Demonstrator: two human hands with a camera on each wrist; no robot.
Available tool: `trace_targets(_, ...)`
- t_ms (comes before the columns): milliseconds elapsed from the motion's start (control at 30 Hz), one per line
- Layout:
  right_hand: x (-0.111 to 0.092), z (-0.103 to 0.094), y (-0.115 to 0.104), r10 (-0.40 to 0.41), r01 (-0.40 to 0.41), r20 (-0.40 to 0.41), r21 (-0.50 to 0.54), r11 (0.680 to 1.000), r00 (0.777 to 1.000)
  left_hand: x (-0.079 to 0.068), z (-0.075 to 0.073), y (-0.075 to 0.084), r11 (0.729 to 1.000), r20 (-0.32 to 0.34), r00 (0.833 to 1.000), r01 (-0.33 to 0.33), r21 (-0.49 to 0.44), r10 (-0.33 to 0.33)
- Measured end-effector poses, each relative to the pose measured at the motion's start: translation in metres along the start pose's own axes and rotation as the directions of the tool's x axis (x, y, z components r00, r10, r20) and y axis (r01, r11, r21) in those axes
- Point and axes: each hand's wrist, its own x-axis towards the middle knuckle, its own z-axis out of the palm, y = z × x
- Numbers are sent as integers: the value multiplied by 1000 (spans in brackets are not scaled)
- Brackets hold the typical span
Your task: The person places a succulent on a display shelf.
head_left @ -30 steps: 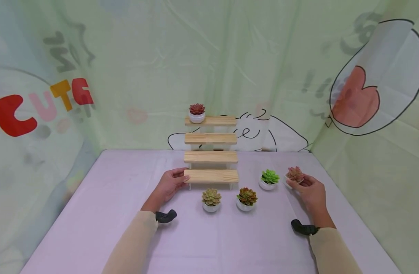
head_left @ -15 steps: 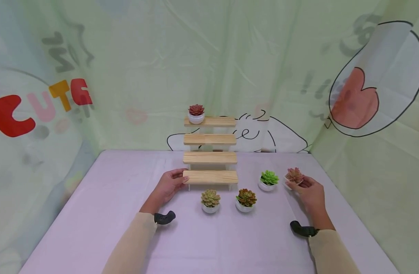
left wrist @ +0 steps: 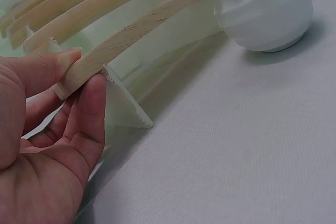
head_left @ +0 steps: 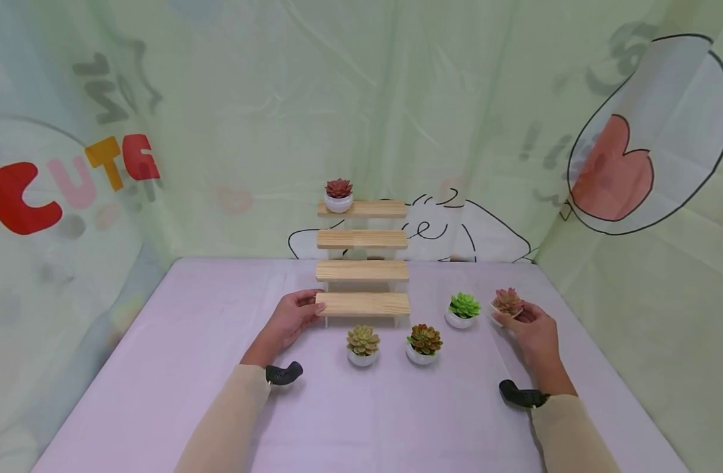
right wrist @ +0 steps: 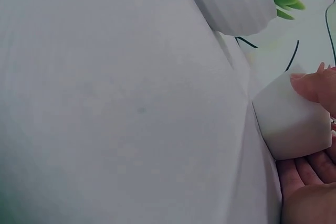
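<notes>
My left hand (head_left: 292,320) pinches the left end of the lowest board of a tiered wooden plant stand (head_left: 363,304), thumb on top and fingers beneath, as the left wrist view shows. At the right of the table, my right hand (head_left: 536,330) grips a pinkish potted succulent (head_left: 508,302). Its white pot (right wrist: 294,119) sits between thumb and fingers in the right wrist view, with its base at the tablecloth. Just left of it stands a bright green potted succulent (head_left: 463,310). On the stand's top board, at the left, is a dark red potted succulent (head_left: 338,195).
In front of the stand are a pale green potted succulent (head_left: 363,345) and a brownish-orange one (head_left: 423,343), both in white pots. A pale lilac cloth covers the table (head_left: 361,420). Printed fabric curtains (head_left: 249,131) rise behind the table and at both sides.
</notes>
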Motion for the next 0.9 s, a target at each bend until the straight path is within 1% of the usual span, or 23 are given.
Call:
trace_targets(100, 1, 1, 1, 0, 0, -6, 3, 1000, 1000, 0, 0, 1, 1000, 0, 1000, 3, 1, -3)
trace_targets(200, 3, 2, 2, 19, -19, -23, 23, 1000, 1000, 1, -1, 0, 1000, 4, 1000, -2, 4, 2)
trace_targets(333, -1, 4, -1, 31, -29, -43, 32, 999, 999, 2, -1, 0, 1000, 7, 1000, -1, 7, 1)
trace_targets(500, -7, 2, -12, -19, 19, -49, 2, 1000, 999, 1, 0, 0, 1000, 2, 1000, 3, 8, -3)
trace_targets(600, -7, -1, -20, -41, 43, -47, 24, 999, 998, 1, 0, -1, 1000, 2, 1000, 5, 3, -5)
trace_targets(800, -8, -7, -40, -57, 58, -26, 45, 997, 998, 2, -1, -1, 1000, 6, 1000, -1, -4, 1)
trace_targets(900, -8, -10, -50, -84, 85, -14, 75, 994, 996, 1, -1, 0, 1000, 4, 1000, -4, 0, 4)
